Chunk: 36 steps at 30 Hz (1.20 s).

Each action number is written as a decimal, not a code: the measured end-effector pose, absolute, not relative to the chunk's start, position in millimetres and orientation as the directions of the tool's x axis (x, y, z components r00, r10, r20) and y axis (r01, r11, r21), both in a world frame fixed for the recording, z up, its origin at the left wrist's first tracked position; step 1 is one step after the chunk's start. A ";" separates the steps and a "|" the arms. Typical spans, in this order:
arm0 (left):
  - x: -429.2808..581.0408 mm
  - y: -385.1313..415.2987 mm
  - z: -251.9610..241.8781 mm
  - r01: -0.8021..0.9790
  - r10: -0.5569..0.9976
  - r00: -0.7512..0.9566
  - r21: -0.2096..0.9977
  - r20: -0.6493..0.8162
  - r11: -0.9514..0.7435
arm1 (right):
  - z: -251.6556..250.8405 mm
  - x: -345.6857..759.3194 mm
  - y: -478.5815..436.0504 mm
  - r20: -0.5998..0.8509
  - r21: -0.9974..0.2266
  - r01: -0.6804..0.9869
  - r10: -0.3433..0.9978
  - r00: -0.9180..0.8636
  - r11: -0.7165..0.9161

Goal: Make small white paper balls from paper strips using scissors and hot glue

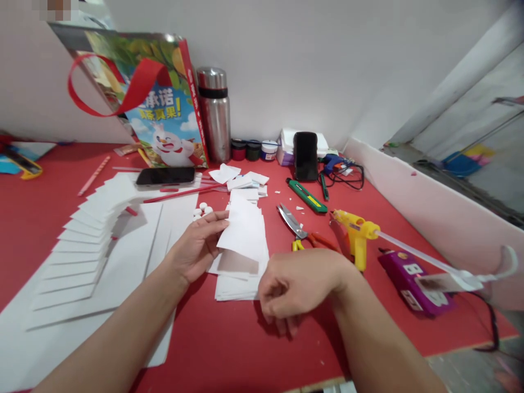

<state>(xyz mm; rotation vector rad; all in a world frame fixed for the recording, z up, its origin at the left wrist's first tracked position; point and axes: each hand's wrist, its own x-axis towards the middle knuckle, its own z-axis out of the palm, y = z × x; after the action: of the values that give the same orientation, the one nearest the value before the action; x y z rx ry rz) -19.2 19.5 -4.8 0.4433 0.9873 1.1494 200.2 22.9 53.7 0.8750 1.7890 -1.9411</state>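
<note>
My left hand [198, 245] pinches the left edge of a small white paper piece [243, 226], lifted slightly at its near side. Under it lies a stack of similar white paper pieces [237, 290] on the red tabletop. My right hand [301, 284] is curled loosely beside the stack's right edge, fingertips pointing down and partly hidden; nothing shows in it. On the left, a curved stepped row of white pieces [79, 243] stands on a white board [135, 240]. Scissors [291, 221] lie beyond my right hand. Small white pellets [203, 208] sit just past my left fingers.
A yellow glue gun [357, 232] and purple box [413, 281] stand right, with a green cutter [307, 195] nearby. Behind are a steel flask [216, 117], paint jars [254, 150], a propped phone [305, 155], a flat phone [166, 176] and a printed bag [164, 109].
</note>
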 end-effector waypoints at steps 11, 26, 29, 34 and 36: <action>-17.9 19.7 -6.8 -0.530 0.892 0.073 0.741 -0.446 0.413 | 37.9 201.9 52.5 0.235 -0.536 0.749 0.921 -0.310 0.389; -15.9 12.4 4.7 -0.558 0.941 0.200 0.757 -0.274 0.339 | 27.9 183.1 52.8 -0.220 -0.956 -0.113 0.919 -0.327 -0.269; -17.1 13.4 5.3 -0.583 0.971 0.161 0.777 -0.178 0.239 | 26.4 184.1 56.6 -0.187 -0.961 -0.176 0.970 -0.158 -0.214; -12.7 8.5 4.0 -0.445 0.992 0.124 0.893 -0.008 0.063 | 26.0 186.2 59.5 -0.239 -0.955 -0.156 0.967 -0.087 -0.250; -10.0 6.8 2.6 -0.254 0.996 0.025 0.964 0.081 -0.073 | 25.3 185.8 58.5 -0.276 -0.946 -0.135 0.951 -0.139 -0.295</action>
<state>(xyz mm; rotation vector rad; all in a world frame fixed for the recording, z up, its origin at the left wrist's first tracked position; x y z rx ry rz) -10.0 6.8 2.6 1.0892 0.9556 1.3498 185.8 58.5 25.3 2.2142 1.8319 -2.8221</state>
